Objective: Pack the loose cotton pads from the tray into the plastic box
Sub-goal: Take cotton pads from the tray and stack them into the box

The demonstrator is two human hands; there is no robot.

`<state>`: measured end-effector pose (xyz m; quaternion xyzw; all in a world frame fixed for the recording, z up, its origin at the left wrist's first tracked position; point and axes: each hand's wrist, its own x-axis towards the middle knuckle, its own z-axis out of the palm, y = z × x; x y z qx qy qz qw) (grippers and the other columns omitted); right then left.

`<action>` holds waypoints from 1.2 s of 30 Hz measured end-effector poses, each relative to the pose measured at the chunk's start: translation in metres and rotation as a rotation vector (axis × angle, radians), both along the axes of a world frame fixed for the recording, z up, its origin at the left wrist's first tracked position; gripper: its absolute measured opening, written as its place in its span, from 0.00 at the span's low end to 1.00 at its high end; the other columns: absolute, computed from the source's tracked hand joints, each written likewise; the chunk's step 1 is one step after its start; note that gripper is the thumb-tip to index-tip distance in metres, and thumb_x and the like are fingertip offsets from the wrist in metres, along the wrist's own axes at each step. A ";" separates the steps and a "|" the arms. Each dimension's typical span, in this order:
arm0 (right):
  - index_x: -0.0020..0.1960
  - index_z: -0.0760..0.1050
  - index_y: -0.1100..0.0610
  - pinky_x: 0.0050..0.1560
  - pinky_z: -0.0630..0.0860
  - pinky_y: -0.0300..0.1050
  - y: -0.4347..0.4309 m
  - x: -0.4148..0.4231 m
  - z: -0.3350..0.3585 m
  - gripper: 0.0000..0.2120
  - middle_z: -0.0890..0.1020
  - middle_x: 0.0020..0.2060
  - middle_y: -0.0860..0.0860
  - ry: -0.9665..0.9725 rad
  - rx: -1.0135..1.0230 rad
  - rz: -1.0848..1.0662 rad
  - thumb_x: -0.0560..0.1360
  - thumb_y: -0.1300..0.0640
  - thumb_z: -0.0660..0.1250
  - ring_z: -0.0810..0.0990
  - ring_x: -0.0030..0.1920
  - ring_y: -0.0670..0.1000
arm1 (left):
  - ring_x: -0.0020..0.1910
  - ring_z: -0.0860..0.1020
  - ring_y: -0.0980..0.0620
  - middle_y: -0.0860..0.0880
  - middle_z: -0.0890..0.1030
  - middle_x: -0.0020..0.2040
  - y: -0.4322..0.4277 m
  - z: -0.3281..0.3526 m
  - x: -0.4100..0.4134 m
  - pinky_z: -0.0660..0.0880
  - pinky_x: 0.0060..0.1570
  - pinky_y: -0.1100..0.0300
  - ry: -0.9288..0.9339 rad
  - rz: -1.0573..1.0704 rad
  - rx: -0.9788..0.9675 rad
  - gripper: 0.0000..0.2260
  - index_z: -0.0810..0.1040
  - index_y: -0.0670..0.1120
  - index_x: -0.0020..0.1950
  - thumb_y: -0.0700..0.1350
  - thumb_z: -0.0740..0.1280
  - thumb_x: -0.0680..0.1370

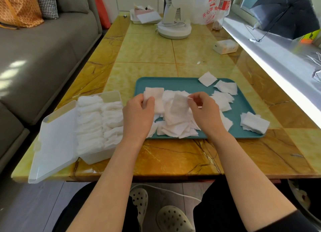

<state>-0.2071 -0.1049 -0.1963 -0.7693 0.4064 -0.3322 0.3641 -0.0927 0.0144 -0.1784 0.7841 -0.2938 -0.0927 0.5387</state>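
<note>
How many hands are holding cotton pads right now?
2. The left hand pinches a pad over the tray; the right hand pinches another pad beside it. Further pads may hide behind those.

A home living room: grey sofa (43, 58) with cushions (19, 7) beside a marble-patterned table (147, 49).

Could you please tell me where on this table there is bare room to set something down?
Widest bare table lies between the tray and the fan base. The tray's far-left corner is bare too. Crowded: the tray's middle, where left hand and right hand each pinch a cotton pad above the pad pile, and the plastic box on the left.
</note>
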 end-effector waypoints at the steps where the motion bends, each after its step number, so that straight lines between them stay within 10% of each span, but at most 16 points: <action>1: 0.51 0.73 0.55 0.43 0.71 0.27 0.001 0.001 0.004 0.03 0.77 0.42 0.45 -0.085 0.076 0.002 0.79 0.59 0.61 0.75 0.43 0.44 | 0.31 0.63 0.53 0.46 0.66 0.31 0.000 0.000 0.000 0.58 0.30 0.61 0.000 0.000 0.002 0.14 0.70 0.38 0.36 0.43 0.62 0.79; 11: 0.53 0.76 0.58 0.42 0.78 0.38 0.015 -0.001 0.022 0.07 0.83 0.41 0.51 -0.424 0.594 0.338 0.80 0.63 0.60 0.81 0.42 0.46 | 0.30 0.66 0.54 0.43 0.71 0.33 -0.002 -0.005 0.000 0.63 0.31 0.64 0.060 -0.158 0.053 0.13 0.75 0.34 0.40 0.43 0.63 0.79; 14: 0.53 0.77 0.59 0.43 0.80 0.40 0.019 0.003 0.021 0.06 0.84 0.44 0.53 -0.355 0.525 0.335 0.79 0.63 0.62 0.83 0.44 0.49 | 0.45 0.81 0.45 0.45 0.84 0.43 -0.005 -0.003 -0.004 0.77 0.48 0.46 0.160 -0.258 0.060 0.12 0.83 0.41 0.48 0.47 0.65 0.80; 19: 0.51 0.77 0.60 0.38 0.79 0.35 0.018 0.003 0.018 0.04 0.83 0.42 0.55 -0.299 0.389 0.224 0.77 0.62 0.65 0.82 0.40 0.45 | 0.53 0.79 0.39 0.40 0.84 0.48 -0.006 0.002 -0.012 0.74 0.56 0.40 0.213 -0.291 0.059 0.13 0.83 0.44 0.50 0.48 0.62 0.81; 28: 0.44 0.75 0.56 0.42 0.81 0.43 0.020 0.006 0.010 0.02 0.81 0.38 0.51 -0.218 0.185 0.176 0.75 0.59 0.68 0.81 0.42 0.51 | 0.50 0.81 0.44 0.43 0.84 0.48 -0.005 0.009 -0.017 0.77 0.57 0.47 0.378 -0.270 0.047 0.18 0.81 0.49 0.42 0.56 0.57 0.81; 36: 0.48 0.72 0.54 0.45 0.78 0.39 0.013 0.007 0.001 0.02 0.79 0.42 0.49 -0.153 0.040 0.047 0.77 0.60 0.64 0.79 0.43 0.49 | 0.34 0.74 0.51 0.42 0.79 0.35 -0.003 0.003 -0.011 0.70 0.36 0.61 0.035 -0.157 -0.007 0.10 0.80 0.37 0.44 0.43 0.64 0.79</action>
